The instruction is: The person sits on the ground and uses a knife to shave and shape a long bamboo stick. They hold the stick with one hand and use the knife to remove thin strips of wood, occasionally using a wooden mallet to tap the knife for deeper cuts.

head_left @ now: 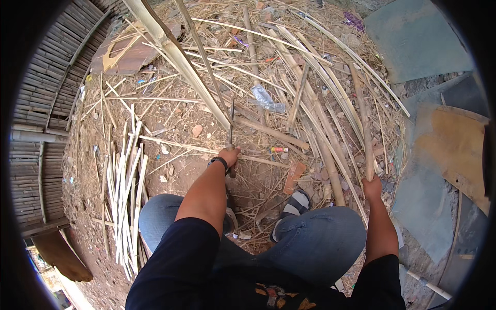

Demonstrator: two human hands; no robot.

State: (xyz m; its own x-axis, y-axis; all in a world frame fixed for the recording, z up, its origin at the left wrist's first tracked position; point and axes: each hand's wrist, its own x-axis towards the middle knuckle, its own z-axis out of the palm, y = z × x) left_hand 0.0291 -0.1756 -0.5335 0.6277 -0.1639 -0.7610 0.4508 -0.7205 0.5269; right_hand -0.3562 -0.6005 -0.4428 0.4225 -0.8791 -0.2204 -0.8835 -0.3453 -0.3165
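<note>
In the middle, my left hand (229, 157) is closed around the handle of a long knife (231, 124), whose narrow blade points away from me. Right beside the blade is the lower end of a split bamboo pole (181, 58), which runs up and left out of the picture; I cannot tell whether they touch. Off to the right, my right hand (371, 188) is wrapped round the near end of a bamboo stick (363, 124) that stretches away from me. More long bamboo strips (330, 82) lie just left of that stick.
A bundle of pale split strips (124, 191) lies left of my knees. Straw and scraps cover the soil around a plastic bottle (267, 99) and a brick piece (294, 177). Grey sheets (416, 41) lie at right; a bamboo wall (57, 67) stands at left.
</note>
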